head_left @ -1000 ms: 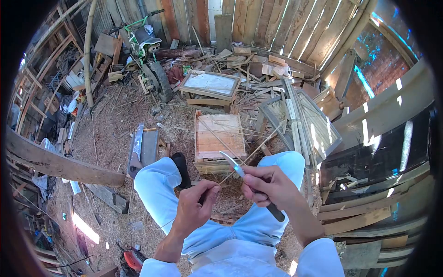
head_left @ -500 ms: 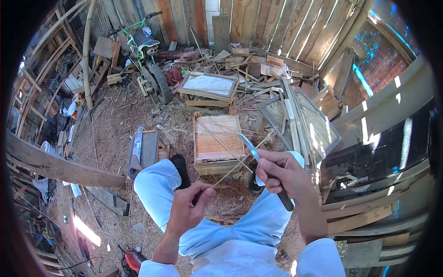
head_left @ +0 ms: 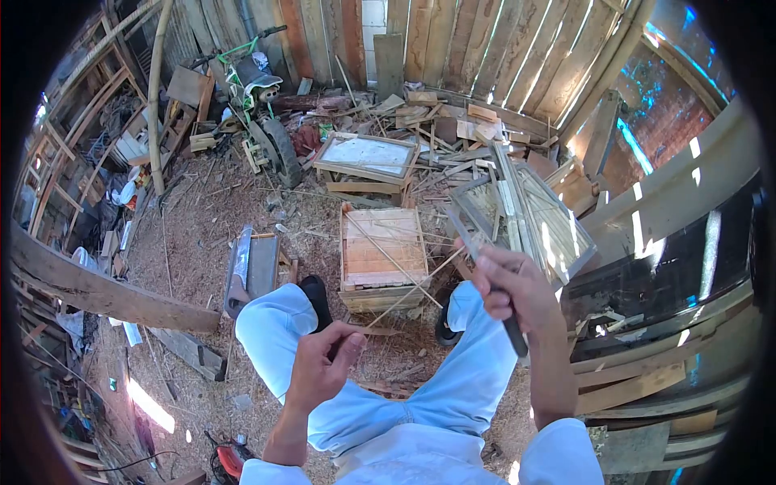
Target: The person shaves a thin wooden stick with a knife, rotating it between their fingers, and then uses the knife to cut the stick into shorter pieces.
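My left hand (head_left: 325, 365) is closed in a pinch on a thin wooden strip (head_left: 410, 293), which slants up and right from the fingertips in front of my knees. My right hand (head_left: 514, 293) is wrapped round the dark handle of a knife (head_left: 467, 229), its blade pointing up and left, slightly blurred. The blade is beyond the strip's upper right end. Behind the strip stands a wooden box (head_left: 383, 257) with other thin sticks lying across its top.
A handsaw (head_left: 240, 271) lies on a small dark stand (head_left: 263, 267) at the left. Further back are a framed panel (head_left: 367, 153), scrap wood (head_left: 477, 121) and a small motorbike (head_left: 271, 137). A thick beam (head_left: 121, 291) crosses the left side.
My right hand and the knife have moved right and slightly down, away from my left hand. My left hand has shifted only slightly, still pinching the strip.
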`<action>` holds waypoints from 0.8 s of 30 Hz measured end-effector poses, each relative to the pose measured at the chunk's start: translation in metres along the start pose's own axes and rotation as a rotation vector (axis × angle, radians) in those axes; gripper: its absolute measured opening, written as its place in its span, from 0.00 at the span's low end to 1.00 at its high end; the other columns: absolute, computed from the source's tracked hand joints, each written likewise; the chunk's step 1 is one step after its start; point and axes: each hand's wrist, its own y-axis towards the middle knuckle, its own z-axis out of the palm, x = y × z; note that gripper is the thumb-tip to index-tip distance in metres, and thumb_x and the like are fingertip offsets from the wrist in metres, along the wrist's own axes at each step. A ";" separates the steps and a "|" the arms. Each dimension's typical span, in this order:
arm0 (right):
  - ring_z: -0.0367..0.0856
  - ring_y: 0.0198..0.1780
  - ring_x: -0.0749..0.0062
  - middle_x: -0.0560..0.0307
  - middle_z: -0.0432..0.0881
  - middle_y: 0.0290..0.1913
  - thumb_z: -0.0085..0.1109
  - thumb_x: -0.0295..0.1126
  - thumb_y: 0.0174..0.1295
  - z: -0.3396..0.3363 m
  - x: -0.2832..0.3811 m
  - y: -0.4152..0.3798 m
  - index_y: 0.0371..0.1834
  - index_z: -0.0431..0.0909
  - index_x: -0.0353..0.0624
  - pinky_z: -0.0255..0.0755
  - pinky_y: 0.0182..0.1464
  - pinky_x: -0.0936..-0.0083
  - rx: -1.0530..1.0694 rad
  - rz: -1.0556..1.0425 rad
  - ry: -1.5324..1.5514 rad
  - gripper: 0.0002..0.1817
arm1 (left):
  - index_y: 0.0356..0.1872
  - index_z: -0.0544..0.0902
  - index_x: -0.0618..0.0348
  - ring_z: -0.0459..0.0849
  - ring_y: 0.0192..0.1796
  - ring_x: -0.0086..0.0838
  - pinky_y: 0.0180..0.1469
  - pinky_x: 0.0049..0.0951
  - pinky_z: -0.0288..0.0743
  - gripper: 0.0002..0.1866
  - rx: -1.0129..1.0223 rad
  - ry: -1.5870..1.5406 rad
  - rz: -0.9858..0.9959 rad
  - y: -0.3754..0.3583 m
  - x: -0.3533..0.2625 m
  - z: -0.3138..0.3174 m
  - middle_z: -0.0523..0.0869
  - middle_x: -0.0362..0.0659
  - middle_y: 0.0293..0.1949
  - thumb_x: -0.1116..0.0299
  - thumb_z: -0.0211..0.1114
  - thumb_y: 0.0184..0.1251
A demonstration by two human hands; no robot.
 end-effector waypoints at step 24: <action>0.60 0.19 0.90 0.65 0.72 0.25 0.50 0.32 0.69 0.048 -0.046 -0.002 0.58 0.72 0.39 0.54 0.17 0.90 0.253 0.138 -0.085 0.16 | 0.33 0.78 0.63 0.79 0.19 0.35 0.20 0.29 0.68 0.03 -0.190 0.264 0.305 0.014 -0.019 0.023 0.80 0.48 0.22 0.78 0.63 0.60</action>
